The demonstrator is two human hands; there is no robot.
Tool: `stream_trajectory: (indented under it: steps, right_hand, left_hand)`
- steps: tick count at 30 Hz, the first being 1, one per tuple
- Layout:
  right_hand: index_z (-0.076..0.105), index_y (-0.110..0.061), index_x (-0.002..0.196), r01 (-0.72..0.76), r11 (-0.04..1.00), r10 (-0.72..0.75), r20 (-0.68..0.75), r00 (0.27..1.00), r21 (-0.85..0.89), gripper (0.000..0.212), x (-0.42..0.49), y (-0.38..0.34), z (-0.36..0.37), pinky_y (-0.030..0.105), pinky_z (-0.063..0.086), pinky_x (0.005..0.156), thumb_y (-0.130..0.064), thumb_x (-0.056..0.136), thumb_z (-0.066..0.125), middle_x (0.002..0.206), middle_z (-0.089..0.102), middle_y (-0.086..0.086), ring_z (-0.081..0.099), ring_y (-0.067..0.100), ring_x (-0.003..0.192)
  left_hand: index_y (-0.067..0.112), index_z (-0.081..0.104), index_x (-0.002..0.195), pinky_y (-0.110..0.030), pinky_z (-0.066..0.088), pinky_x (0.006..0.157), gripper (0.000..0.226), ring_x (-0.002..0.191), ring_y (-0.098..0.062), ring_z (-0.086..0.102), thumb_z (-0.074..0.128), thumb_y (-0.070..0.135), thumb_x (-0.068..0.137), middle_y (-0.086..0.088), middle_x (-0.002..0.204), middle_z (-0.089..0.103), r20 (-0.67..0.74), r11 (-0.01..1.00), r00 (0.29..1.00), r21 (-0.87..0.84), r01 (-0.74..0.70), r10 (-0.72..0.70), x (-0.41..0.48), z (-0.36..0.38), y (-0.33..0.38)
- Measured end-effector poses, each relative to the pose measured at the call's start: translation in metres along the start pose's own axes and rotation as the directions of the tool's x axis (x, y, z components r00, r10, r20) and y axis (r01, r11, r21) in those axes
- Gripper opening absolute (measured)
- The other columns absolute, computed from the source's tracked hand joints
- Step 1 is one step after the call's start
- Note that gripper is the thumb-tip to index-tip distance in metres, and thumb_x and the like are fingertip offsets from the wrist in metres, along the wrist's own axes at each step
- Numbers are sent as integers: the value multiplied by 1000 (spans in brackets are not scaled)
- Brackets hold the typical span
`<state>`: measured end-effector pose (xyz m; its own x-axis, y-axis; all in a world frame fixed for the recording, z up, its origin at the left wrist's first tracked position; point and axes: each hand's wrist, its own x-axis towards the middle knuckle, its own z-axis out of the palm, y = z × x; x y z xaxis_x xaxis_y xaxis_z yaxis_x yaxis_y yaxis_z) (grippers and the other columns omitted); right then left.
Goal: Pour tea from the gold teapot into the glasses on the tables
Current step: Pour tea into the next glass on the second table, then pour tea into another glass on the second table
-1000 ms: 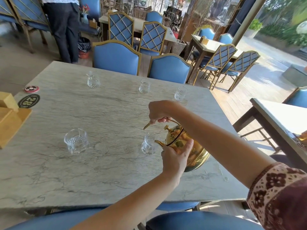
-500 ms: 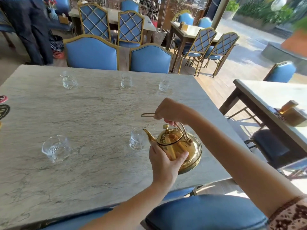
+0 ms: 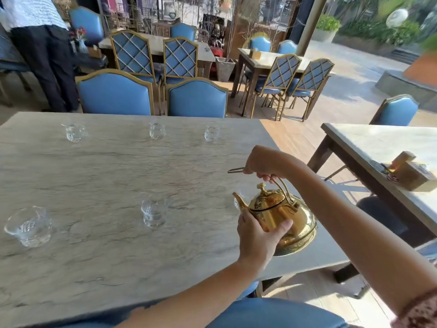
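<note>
Both hands clamp the shiny gold metal teapot [image 3: 281, 214]: right hand [image 3: 264, 162] on handle, left hand [image 3: 257, 235] on body. A clear glass [image 3: 237, 201] sits partly hidden behind the spout; another clear glass [image 3: 153, 213] stands nearby on the grey marble tabletop [image 3: 106, 245].

No legible text anywhere.

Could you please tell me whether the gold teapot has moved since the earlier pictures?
Yes. The gold teapot has shifted right, away from the middle near glass.
</note>
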<state>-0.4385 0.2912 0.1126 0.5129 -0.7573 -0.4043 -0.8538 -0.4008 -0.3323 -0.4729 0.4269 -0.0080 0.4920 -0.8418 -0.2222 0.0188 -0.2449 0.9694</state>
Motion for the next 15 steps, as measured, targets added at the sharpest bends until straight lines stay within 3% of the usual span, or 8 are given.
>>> stream_trajectory:
  steps: [6,15]
  right_hand:
    - [55,5,90,20,993,-13,64,998,-113,16,25,29,-24,27,37,43,-10,92,59,56,47,11,40,19,43]
    - [52,0,76,115,943,-62,175,983,-313,18,59,23,-25,29,37,47,-10,89,61,55,46,10,40,20,46]
  left_hand:
    - [14,39,154,-36,47,119,162,140,-22,52,47,106,22,-6,151,54,7,993,1000,-121,-6,7,18,53,14]
    - [9,46,148,-38,50,115,165,132,-24,60,47,109,17,-8,142,61,-137,958,990,-286,-5,-35,50,95,17]
